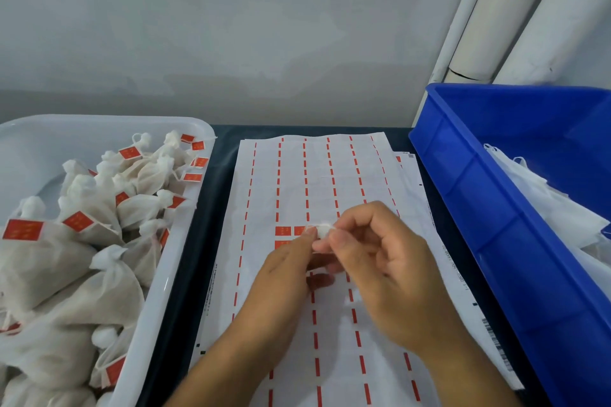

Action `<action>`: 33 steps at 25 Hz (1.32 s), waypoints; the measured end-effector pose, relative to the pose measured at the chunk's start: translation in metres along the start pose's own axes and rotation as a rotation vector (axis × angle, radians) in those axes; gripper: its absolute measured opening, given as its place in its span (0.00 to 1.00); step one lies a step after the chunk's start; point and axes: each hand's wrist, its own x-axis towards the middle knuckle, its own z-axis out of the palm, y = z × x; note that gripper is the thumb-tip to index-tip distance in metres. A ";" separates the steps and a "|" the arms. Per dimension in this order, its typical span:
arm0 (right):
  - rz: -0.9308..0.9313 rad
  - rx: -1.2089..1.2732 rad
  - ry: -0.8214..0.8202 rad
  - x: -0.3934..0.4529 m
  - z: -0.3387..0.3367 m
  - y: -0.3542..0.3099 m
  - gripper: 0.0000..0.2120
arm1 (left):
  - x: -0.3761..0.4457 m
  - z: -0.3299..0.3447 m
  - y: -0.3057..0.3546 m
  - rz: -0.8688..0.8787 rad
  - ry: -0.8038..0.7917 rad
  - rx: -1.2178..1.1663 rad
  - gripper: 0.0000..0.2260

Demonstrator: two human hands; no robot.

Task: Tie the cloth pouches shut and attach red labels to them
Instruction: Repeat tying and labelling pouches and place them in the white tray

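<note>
I see both hands meeting at centre frame, forearms coming up from the bottom edge. Left hand [291, 261] is knuckles-up, thumb and forefinger tips pinching a small white cloth tuft [322, 230]. Right hand [380, 258] has fingers curled, thumb and forefinger pinching the same tuft from the other side — a narrow grip on both hands. The tuft looks like the gathered top of a pouch; the rest is hidden behind the fingers, so I can't tell its shape.

Hands hover over the label sheet [330, 182], centre frame, white w/ rows of red dashes where labels are gone. A few whole red labels [283, 231] remain just left of the fingertips.

Left of frame: white tray [185, 241] piled w/ tied cloth pouches [89, 208], most carrying a red tag [23, 230]. Right of frame: blue bin [479, 192] w/ white fabric [545, 201] inside. Dark table [211, 195] under it all.
</note>
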 end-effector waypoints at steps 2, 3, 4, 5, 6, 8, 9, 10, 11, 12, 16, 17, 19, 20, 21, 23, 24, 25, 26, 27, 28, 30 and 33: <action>-0.001 -0.065 -0.040 -0.002 0.006 0.002 0.02 | 0.000 -0.004 0.004 -0.097 -0.033 -0.245 0.23; -0.004 -0.103 -0.063 -0.002 0.009 0.003 0.02 | 0.000 -0.007 0.007 -0.148 -0.040 -0.354 0.23; -0.007 -0.140 -0.082 -0.002 0.011 0.004 0.02 | 0.001 -0.010 0.009 -0.191 -0.043 -0.442 0.23; -0.010 -0.172 -0.094 -0.002 0.013 0.006 0.03 | 0.001 -0.012 0.009 -0.213 -0.040 -0.499 0.22; -0.003 -0.188 -0.102 -0.002 0.014 0.007 0.03 | 0.001 -0.013 0.011 -0.214 -0.025 -0.531 0.22; 0.041 -0.183 -0.118 -0.001 0.014 0.009 0.02 | 0.002 -0.014 0.013 -0.182 0.041 -0.510 0.21; 0.071 -0.168 -0.119 0.000 0.013 0.009 0.02 | 0.002 -0.015 0.013 -0.160 0.073 -0.486 0.19; 0.108 -0.133 -0.108 0.001 0.012 0.009 0.03 | 0.002 -0.015 0.014 -0.133 0.088 -0.475 0.18; 0.155 -0.066 -0.085 0.002 0.009 0.009 0.04 | 0.003 -0.015 0.015 -0.109 0.082 -0.482 0.17; 0.211 0.023 -0.055 0.004 0.007 0.009 0.05 | 0.002 -0.016 0.016 -0.093 0.066 -0.496 0.17; 0.466 0.388 0.108 0.011 -0.002 0.010 0.11 | 0.000 -0.018 0.013 -0.021 0.054 -0.171 0.23; 0.498 0.442 0.149 0.012 -0.003 0.010 0.10 | -0.001 -0.017 0.012 0.000 0.067 0.047 0.24; 0.481 0.388 0.184 0.012 -0.005 0.012 0.08 | -0.003 -0.015 0.010 0.062 0.075 0.444 0.19; 0.437 0.281 0.178 0.012 -0.004 0.013 0.08 | -0.003 -0.015 0.008 0.128 0.076 0.580 0.14; 0.375 0.144 0.168 0.010 -0.002 0.014 0.07 | -0.002 -0.016 0.004 0.211 0.083 0.718 0.10; 0.234 -0.124 0.162 0.008 -0.001 0.015 0.05 | 0.001 -0.017 -0.006 0.360 0.117 0.988 0.11; 0.165 -0.227 0.156 0.007 -0.001 0.016 0.06 | 0.003 -0.017 -0.008 0.402 0.139 1.060 0.15; 0.108 -0.301 0.146 0.006 -0.002 0.017 0.06 | 0.004 -0.016 -0.008 0.421 0.162 1.096 0.17; 0.071 -0.347 0.131 0.006 -0.003 0.018 0.05 | 0.004 -0.015 -0.007 0.429 0.177 1.114 0.18; 0.049 -0.368 0.107 0.005 -0.004 0.018 0.03 | 0.004 -0.014 -0.007 0.444 0.182 1.116 0.20; 0.037 -0.371 0.079 0.005 -0.003 0.018 0.02 | 0.003 -0.014 -0.006 0.462 0.171 1.109 0.22; 0.021 -0.366 0.023 0.005 -0.001 0.020 0.02 | 0.001 -0.012 -0.006 0.506 0.101 1.080 0.23; 0.051 -0.346 -0.029 0.005 -0.004 0.024 0.03 | -0.001 -0.011 -0.008 0.518 0.013 1.019 0.22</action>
